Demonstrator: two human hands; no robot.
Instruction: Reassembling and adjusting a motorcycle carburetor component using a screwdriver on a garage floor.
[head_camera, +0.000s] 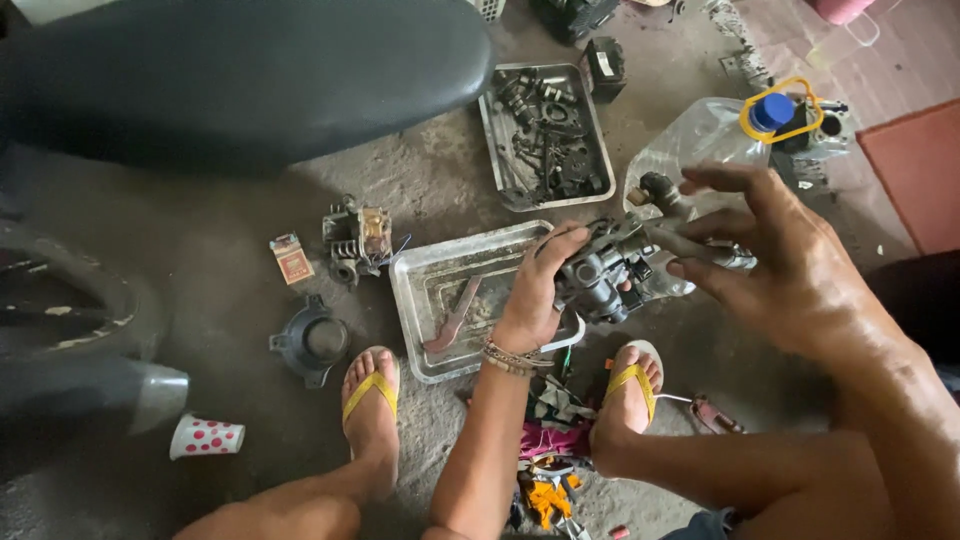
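While both hands share load, keep carburetor-like metal part (610, 268) low over empty tray (420, 270), steady, no twisting. Left hand (535, 290) wraps it from 9 o'clock, fingers curled tight over top. Right hand (775, 250) at 3 o'clock, fingers spread, tips pinching protruding stem. Clear jug (700, 140) behind at 1 o'clock.

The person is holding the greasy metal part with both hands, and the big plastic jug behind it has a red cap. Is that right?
Not quite. The head view shows the plastic jug has a blue cap with a yellow ring, not a red one. The rest holds: the left hand and the right hand both hold the greasy metal part.
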